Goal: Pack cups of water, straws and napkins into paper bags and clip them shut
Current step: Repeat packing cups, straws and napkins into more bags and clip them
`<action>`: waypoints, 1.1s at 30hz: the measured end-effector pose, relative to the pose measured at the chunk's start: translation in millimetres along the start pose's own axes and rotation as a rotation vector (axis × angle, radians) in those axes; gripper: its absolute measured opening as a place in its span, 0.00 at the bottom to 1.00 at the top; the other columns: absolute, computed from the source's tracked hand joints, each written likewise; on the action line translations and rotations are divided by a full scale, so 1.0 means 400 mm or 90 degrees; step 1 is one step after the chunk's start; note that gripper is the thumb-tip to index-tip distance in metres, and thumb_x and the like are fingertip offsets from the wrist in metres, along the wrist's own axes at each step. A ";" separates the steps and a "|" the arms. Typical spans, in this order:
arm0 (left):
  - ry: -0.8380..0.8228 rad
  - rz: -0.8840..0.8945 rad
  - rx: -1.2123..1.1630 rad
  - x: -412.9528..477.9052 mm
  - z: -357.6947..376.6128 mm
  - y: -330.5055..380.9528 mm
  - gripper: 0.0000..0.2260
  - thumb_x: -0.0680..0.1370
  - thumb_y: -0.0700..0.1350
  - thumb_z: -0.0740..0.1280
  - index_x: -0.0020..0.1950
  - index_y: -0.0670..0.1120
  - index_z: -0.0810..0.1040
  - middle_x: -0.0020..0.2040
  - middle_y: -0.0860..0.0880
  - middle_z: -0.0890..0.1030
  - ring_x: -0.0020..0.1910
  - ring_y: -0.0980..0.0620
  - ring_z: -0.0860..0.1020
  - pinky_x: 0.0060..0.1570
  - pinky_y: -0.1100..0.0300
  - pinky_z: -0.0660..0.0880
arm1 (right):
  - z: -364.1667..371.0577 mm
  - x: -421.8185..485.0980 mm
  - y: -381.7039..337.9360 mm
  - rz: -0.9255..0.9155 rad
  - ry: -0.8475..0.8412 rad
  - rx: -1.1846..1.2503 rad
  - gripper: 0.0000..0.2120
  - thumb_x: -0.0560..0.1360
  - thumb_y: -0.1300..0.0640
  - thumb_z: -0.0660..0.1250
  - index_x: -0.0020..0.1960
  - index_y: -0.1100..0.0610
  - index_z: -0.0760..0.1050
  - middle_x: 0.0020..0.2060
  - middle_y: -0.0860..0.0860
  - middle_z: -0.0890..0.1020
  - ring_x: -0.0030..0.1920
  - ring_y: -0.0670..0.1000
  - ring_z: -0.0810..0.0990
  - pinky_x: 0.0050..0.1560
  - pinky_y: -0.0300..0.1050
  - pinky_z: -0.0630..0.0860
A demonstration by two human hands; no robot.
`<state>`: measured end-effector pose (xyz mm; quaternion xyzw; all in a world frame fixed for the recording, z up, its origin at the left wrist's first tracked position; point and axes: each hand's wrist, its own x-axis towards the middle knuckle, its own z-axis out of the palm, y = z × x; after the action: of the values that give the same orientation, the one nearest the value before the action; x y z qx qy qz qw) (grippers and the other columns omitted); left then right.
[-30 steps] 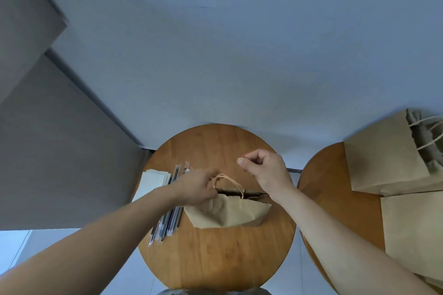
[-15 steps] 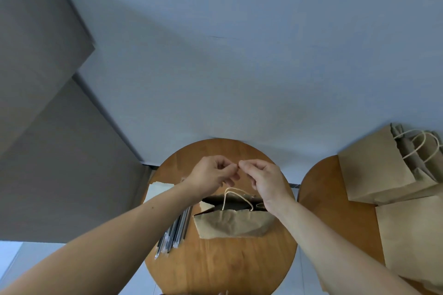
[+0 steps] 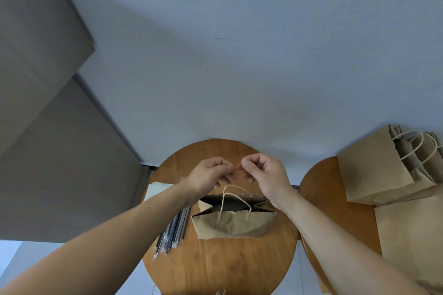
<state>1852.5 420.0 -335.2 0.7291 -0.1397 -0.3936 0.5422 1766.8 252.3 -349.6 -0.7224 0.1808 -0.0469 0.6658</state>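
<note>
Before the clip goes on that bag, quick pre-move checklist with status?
1. Clip in hand: ok, small orange clip pinched between left hand and right hand.
2. Bag upright on table: ok, paper bag stands on the round table.
3. Bag mouth closed for clipping: not ok, it gapes open.
4. Cup, straw, napkin inside: cannot tell, interior is dark.
5. Handle clear of mouth: not ok, near handle loops over the opening.

Both hands point(image 3: 237, 175) raised, fingertips pinched together, nearly touching.
</note>
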 end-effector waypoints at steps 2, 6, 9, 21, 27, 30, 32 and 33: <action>0.006 0.014 0.015 -0.004 -0.005 -0.018 0.06 0.79 0.42 0.64 0.50 0.46 0.81 0.44 0.50 0.86 0.43 0.53 0.82 0.46 0.56 0.75 | 0.001 -0.007 0.004 0.006 -0.002 0.012 0.06 0.77 0.56 0.69 0.45 0.48 0.82 0.40 0.53 0.86 0.40 0.54 0.84 0.39 0.43 0.79; 0.027 0.064 0.062 -0.010 0.003 -0.034 0.07 0.76 0.51 0.71 0.48 0.48 0.82 0.42 0.50 0.85 0.44 0.50 0.83 0.45 0.57 0.78 | 0.004 -0.015 0.010 0.023 0.001 0.031 0.03 0.77 0.58 0.70 0.47 0.56 0.82 0.39 0.53 0.86 0.38 0.52 0.84 0.38 0.43 0.79; 0.048 0.089 0.108 0.001 0.018 -0.029 0.07 0.77 0.51 0.71 0.46 0.49 0.82 0.40 0.51 0.85 0.43 0.50 0.82 0.43 0.59 0.79 | 0.005 -0.015 0.009 0.028 0.010 0.045 0.02 0.76 0.58 0.71 0.46 0.53 0.83 0.39 0.54 0.86 0.37 0.50 0.82 0.38 0.42 0.79; 0.032 0.064 0.213 0.018 -0.005 -0.069 0.07 0.77 0.50 0.69 0.55 0.55 0.79 0.50 0.58 0.82 0.48 0.63 0.79 0.43 0.74 0.72 | -0.017 -0.014 0.010 0.003 0.016 -0.063 0.04 0.74 0.57 0.73 0.43 0.49 0.82 0.40 0.50 0.85 0.41 0.50 0.83 0.42 0.45 0.79; -0.183 0.051 0.481 -0.011 -0.033 -0.126 0.24 0.69 0.56 0.70 0.64 0.58 0.72 0.55 0.62 0.76 0.54 0.61 0.75 0.53 0.63 0.75 | -0.035 -0.062 0.000 0.008 -0.031 -0.012 0.01 0.76 0.58 0.70 0.45 0.56 0.79 0.36 0.57 0.84 0.35 0.59 0.80 0.37 0.49 0.79; -0.153 0.127 0.618 -0.006 0.008 -0.133 0.23 0.71 0.57 0.71 0.64 0.56 0.72 0.54 0.57 0.78 0.51 0.56 0.75 0.52 0.59 0.76 | -0.022 -0.086 0.006 0.033 -0.041 0.017 0.02 0.77 0.63 0.68 0.46 0.59 0.77 0.35 0.58 0.83 0.33 0.56 0.80 0.35 0.47 0.78; -0.127 0.125 0.646 0.003 0.030 -0.138 0.23 0.73 0.57 0.70 0.66 0.54 0.73 0.55 0.54 0.79 0.51 0.54 0.77 0.54 0.56 0.77 | -0.017 -0.098 0.008 0.058 -0.044 0.057 0.02 0.78 0.64 0.68 0.46 0.61 0.76 0.35 0.58 0.83 0.33 0.55 0.79 0.36 0.46 0.77; -0.124 0.111 0.644 0.008 0.036 -0.140 0.22 0.73 0.55 0.70 0.66 0.53 0.73 0.55 0.54 0.79 0.51 0.53 0.77 0.54 0.54 0.78 | -0.016 -0.102 0.009 0.070 -0.044 0.077 0.02 0.77 0.65 0.67 0.46 0.62 0.76 0.36 0.58 0.83 0.33 0.54 0.78 0.36 0.45 0.77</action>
<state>1831.5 429.2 -388.5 0.8456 -0.4224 -0.2962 0.1373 1726.2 259.3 -345.4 -0.6713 0.1940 0.0036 0.7153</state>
